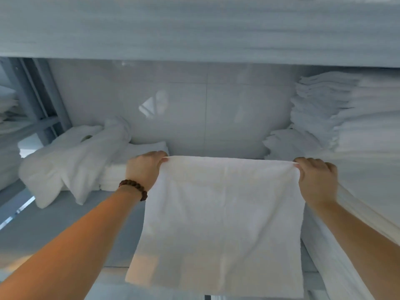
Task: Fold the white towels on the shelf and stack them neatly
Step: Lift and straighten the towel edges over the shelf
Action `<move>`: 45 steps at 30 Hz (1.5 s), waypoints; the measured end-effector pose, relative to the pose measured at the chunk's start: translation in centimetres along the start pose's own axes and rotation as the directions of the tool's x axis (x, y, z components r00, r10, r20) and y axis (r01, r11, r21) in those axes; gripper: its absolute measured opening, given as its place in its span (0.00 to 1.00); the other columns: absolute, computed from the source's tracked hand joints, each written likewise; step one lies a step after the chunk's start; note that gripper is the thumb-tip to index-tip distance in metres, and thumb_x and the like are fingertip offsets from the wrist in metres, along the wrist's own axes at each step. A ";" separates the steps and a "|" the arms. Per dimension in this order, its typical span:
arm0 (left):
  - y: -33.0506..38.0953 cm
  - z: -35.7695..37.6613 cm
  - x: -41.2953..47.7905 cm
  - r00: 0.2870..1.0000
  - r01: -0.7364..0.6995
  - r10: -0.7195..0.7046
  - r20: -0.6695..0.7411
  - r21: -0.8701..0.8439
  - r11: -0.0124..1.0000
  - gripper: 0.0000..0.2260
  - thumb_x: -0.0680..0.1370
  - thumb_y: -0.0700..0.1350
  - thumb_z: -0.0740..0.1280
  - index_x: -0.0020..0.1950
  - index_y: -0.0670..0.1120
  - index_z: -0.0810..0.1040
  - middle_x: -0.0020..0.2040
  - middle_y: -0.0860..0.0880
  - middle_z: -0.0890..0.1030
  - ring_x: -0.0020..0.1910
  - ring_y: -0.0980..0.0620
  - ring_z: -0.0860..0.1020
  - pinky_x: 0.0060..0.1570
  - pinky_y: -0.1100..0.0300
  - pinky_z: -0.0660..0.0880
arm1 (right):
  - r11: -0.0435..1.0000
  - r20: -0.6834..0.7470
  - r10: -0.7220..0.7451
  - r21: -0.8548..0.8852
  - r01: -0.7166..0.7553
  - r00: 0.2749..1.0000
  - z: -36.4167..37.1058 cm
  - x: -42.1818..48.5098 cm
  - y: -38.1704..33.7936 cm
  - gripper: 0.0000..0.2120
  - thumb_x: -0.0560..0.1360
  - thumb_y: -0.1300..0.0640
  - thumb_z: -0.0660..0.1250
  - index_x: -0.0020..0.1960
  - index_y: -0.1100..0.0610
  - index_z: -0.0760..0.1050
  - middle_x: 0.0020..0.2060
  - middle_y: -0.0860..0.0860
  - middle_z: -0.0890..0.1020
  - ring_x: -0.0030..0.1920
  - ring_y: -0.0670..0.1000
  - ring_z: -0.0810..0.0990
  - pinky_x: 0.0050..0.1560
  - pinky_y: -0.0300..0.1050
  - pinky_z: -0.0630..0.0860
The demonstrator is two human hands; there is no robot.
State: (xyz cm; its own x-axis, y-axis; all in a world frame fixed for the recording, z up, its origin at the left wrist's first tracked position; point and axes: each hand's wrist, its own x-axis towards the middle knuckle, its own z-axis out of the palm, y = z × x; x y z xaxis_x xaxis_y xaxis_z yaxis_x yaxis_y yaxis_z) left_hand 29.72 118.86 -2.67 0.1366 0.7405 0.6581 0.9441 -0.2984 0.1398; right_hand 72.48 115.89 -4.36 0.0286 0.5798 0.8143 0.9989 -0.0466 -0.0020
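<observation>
A white towel (223,221) hangs stretched between both hands in front of the shelf, its lower edge dropping past the shelf's front. My left hand (145,169), with a brown bead bracelet on the wrist, pinches the towel's top left corner. My right hand (318,178) pinches the top right corner. A low pile of folded towels (121,169) lies on the shelf behind my left hand, with crumpled white towels (71,156) heaped over its left part. A tall stack of folded towels (346,113) stands at the right.
The grey shelf board (43,226) runs across the lower left. Another shelf (194,29) hangs low overhead. A glossy tiled wall (205,109) closes the back. A metal upright (41,98) stands at the left. More white linen (355,245) lies along the right edge.
</observation>
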 end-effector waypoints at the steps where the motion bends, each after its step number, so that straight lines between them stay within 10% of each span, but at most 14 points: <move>1: -0.3 1.2 0.7 1.000 -0.011 0.011 -0.001 0.006 1.000 0.12 0.78 0.49 0.59 0.48 0.46 0.81 0.41 0.46 0.83 0.36 0.42 0.80 0.32 0.59 0.68 | 1.000 0.004 -0.006 0.002 0.006 1.000 1.3 0.5 0.0 0.08 0.69 0.63 0.60 0.44 0.58 0.77 0.33 0.56 0.80 0.36 0.60 0.78 0.43 0.52 0.67; 9: -3.0 12.6 8.0 0.997 0.009 -0.010 0.071 0.020 1.000 0.09 0.80 0.47 0.61 0.56 0.49 0.79 0.50 0.46 0.83 0.48 0.43 0.79 0.39 0.56 0.72 | 1.000 0.016 -0.014 0.001 0.013 1.000 13.5 4.9 1.3 0.11 0.72 0.59 0.57 0.43 0.59 0.78 0.34 0.60 0.80 0.40 0.62 0.79 0.46 0.53 0.66; 18: -6.3 29.7 8.0 0.906 0.105 -0.161 0.391 0.160 0.982 0.13 0.81 0.42 0.57 0.63 0.51 0.75 0.61 0.47 0.78 0.54 0.43 0.76 0.49 0.56 0.69 | 0.996 0.560 0.088 -0.063 -0.063 0.824 30.0 0.6 1.2 0.13 0.79 0.63 0.56 0.55 0.52 0.76 0.54 0.51 0.81 0.54 0.55 0.77 0.51 0.48 0.63; 25: -8.3 36.3 8.7 0.833 0.123 -0.186 0.522 0.153 0.981 0.08 0.80 0.42 0.59 0.58 0.47 0.73 0.58 0.49 0.78 0.48 0.49 0.74 0.46 0.61 0.68 | 0.998 0.568 0.057 -0.008 -0.064 0.821 35.3 -1.4 1.2 0.12 0.75 0.59 0.57 0.35 0.49 0.66 0.34 0.50 0.75 0.41 0.53 0.73 0.44 0.47 0.63; 28: -8.8 38.2 9.0 0.800 0.122 -0.173 0.574 0.126 0.984 0.08 0.80 0.41 0.59 0.59 0.45 0.72 0.58 0.47 0.76 0.53 0.48 0.74 0.48 0.62 0.67 | 0.998 0.583 -0.023 -0.031 0.050 0.812 37.9 -1.5 1.9 0.03 0.76 0.58 0.63 0.48 0.55 0.75 0.51 0.54 0.79 0.56 0.56 0.74 0.53 0.50 0.67; 32: -9.9 39.8 10.4 0.743 0.032 -0.041 0.668 0.025 0.999 0.05 0.81 0.42 0.58 0.55 0.43 0.69 0.57 0.46 0.74 0.50 0.48 0.74 0.49 0.60 0.68 | 0.998 0.729 -0.033 -0.006 0.055 0.684 40.0 0.0 2.8 0.15 0.81 0.56 0.55 0.66 0.55 0.68 0.74 0.50 0.62 0.74 0.50 0.58 0.71 0.48 0.56; 35: -10.5 40.4 11.9 0.681 -0.146 0.064 0.729 0.049 0.988 0.12 0.81 0.44 0.57 0.63 0.42 0.69 0.74 0.44 0.60 0.73 0.44 0.60 0.68 0.55 0.60 | 0.995 0.794 -0.096 0.062 0.077 0.601 40.8 1.5 3.2 0.11 0.81 0.55 0.54 0.61 0.55 0.70 0.76 0.51 0.53 0.76 0.49 0.51 0.71 0.46 0.53; 37: -10.8 40.4 13.0 0.627 -0.197 0.081 0.775 0.057 0.979 0.15 0.81 0.46 0.57 0.66 0.43 0.70 0.76 0.44 0.56 0.75 0.45 0.52 0.72 0.55 0.53 | 0.991 0.857 -0.132 0.097 0.095 0.498 40.7 2.7 3.3 0.04 0.81 0.55 0.55 0.51 0.52 0.69 0.77 0.55 0.49 0.76 0.52 0.48 0.70 0.45 0.54; 40: -11.3 40.4 14.2 0.531 -0.037 0.048 0.846 -0.033 0.999 0.03 0.80 0.47 0.61 0.49 0.51 0.73 0.59 0.52 0.70 0.67 0.46 0.67 0.64 0.57 0.62 | 0.987 0.933 -0.148 0.121 0.103 0.328 40.4 4.5 2.9 0.09 0.81 0.54 0.56 0.42 0.50 0.65 0.74 0.61 0.54 0.75 0.58 0.52 0.70 0.47 0.56; 45: -12.3 40.7 14.8 0.592 -0.072 0.124 0.796 -0.102 0.992 0.11 0.75 0.47 0.68 0.36 0.58 0.70 0.48 0.54 0.72 0.53 0.51 0.72 0.56 0.57 0.67 | 0.959 0.914 -0.268 0.224 0.171 0.305 40.6 5.8 3.4 0.12 0.77 0.54 0.63 0.37 0.47 0.64 0.46 0.51 0.71 0.56 0.54 0.71 0.54 0.43 0.64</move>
State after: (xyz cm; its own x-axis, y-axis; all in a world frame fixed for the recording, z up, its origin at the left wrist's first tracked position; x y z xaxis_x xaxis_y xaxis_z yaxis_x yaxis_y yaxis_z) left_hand 32.36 157.97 -24.76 0.4371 0.8808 -0.1821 0.8965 -0.4104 0.1669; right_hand 77.52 152.14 -23.19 -0.2256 0.9328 -0.2810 0.9714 0.2372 0.0074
